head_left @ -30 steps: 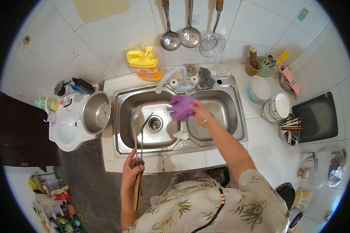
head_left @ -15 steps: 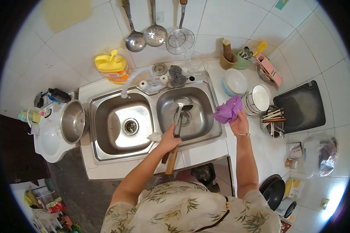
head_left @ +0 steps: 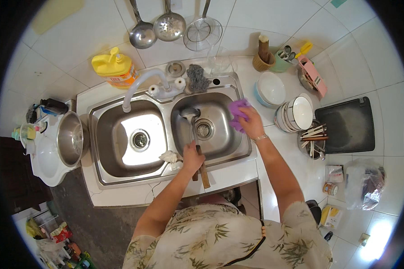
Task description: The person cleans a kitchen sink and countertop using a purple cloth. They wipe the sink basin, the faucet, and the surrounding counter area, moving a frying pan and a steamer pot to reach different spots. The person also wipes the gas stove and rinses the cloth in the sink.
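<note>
My left hand [head_left: 193,158] is closed round two long metal utensils with wooden handles. One is a ladle [head_left: 191,113], its bowl low over the right sink basin [head_left: 231,145]; the head of the other cannot be made out behind it. The handle ends [head_left: 204,177] stick out toward me past the sink's front edge. At the right rim of that basin, my right hand [head_left: 252,123] grips a crumpled purple cloth [head_left: 237,112]. A white crumpled rag [head_left: 169,156] lies on the sink's front rim, just left of my left hand.
The left basin [head_left: 116,130] lies under a pale faucet [head_left: 134,92]. Behind stand a yellow jug [head_left: 114,67] and a steel scrubber [head_left: 196,78]. Stacked bowls [head_left: 299,113], a chopsticks holder [head_left: 310,145] and a black board [head_left: 350,125] are on the right; a metal basin [head_left: 72,139] is left.
My right hand has carried the purple cloth left, from beside the bowls to the right basin's rim. My left hand has moved slightly left and lower with the utensils. The view has shifted.
</note>
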Tool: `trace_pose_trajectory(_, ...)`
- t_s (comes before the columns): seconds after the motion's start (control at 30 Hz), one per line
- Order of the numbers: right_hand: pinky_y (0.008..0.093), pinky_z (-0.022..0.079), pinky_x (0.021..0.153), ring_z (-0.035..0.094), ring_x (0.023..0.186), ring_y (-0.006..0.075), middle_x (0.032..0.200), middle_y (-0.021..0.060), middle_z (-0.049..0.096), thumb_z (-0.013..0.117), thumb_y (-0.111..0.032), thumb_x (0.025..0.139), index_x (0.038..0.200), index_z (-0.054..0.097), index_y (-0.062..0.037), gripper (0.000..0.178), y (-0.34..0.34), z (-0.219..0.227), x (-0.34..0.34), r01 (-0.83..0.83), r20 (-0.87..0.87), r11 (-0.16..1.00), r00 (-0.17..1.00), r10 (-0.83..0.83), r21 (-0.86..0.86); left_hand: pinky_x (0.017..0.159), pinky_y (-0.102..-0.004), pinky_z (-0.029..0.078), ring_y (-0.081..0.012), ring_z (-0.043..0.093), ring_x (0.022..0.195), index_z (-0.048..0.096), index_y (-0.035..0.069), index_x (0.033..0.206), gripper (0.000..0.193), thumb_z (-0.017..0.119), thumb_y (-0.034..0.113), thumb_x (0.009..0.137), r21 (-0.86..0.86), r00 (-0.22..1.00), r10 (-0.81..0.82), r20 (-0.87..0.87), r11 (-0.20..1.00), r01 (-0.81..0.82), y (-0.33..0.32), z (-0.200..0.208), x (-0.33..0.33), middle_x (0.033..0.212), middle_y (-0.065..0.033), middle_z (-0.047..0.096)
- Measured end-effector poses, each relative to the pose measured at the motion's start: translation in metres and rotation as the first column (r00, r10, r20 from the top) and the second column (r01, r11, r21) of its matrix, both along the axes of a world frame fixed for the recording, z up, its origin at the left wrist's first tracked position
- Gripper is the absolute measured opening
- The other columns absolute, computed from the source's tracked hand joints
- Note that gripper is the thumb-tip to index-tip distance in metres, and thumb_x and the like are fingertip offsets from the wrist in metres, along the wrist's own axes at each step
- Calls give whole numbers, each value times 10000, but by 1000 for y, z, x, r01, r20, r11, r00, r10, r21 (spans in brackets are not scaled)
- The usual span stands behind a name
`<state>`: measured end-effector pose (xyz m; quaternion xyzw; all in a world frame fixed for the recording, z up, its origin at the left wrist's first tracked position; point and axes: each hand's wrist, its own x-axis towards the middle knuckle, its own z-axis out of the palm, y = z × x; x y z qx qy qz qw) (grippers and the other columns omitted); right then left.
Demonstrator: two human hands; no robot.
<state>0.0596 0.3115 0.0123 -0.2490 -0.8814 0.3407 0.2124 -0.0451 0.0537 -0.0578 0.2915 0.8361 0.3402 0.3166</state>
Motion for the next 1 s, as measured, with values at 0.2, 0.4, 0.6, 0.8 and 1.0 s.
trace_pose_trajectory(0.2, 427, 304, 1030, 476, 1188, 286, 1204, 107, 581, 468, -220, 869, 1073, 660, -108, 302, 20, -106, -47, -640, 770, 539, 638, -23, 547, 984, -422, 368, -408, 423, 1154, 494, -45, 1214, 633, 706, 122, 642, 173, 992, 86, -97, 983, -69, -20, 3, 6, 1240, -274, 421)
trace_pose_trajectory(0.4, 432, 384, 985, 550, 1132, 303, 1237, 116, 579, 495, -247, 860, 1227, 567, -150, 386, -50, -84, -20, -539, 990, 840, 73, 122, -64, 918, -331, 423, -284, 449, 1166, 483, 43, 1255, 538, 672, 86, 753, 271, 988, 152, -10, 952, -144, -59, 18, -5, 1275, -164, 423)
trace_pose_trajectory(0.6, 433, 440, 903, 584, 1026, 341, 1111, 128, 632, 481, -224, 854, 1135, 611, -153, 317, -117, -26, 10, -277, 906, 961, 403, 126, -10, 875, -331, 450, -221, 493, 1096, 495, 49, 1253, 506, 660, 76, 776, 327, 977, 15, 211, 941, -85, -74, 64, -8, 1194, -116, 472)
trace_pose_trajectory(0.8, 356, 486, 825, 614, 983, 223, 1064, 88, 648, 524, -208, 908, 1194, 556, -34, 336, -130, 3, 107, 230, 449, 753, 888, 97, -617, 826, -294, 474, -182, 539, 1006, 496, 33, 1254, 503, 650, 47, 776, 350, 950, -79, 303, 936, -33, -100, 61, -8, 1165, -97, 504)
trace_pose_trajectory(1.0, 324, 471, 891, 596, 954, 173, 1056, 81, 629, 486, -194, 953, 1184, 533, 34, 328, -185, 114, 157, 58, -89, 356, 919, -385, -933, 830, -289, 471, -156, 566, 940, 502, 20, 1234, 452, 629, 53, 802, 366, 945, -172, 278, 929, 62, -120, 39, -7, 1152, -83, 539)
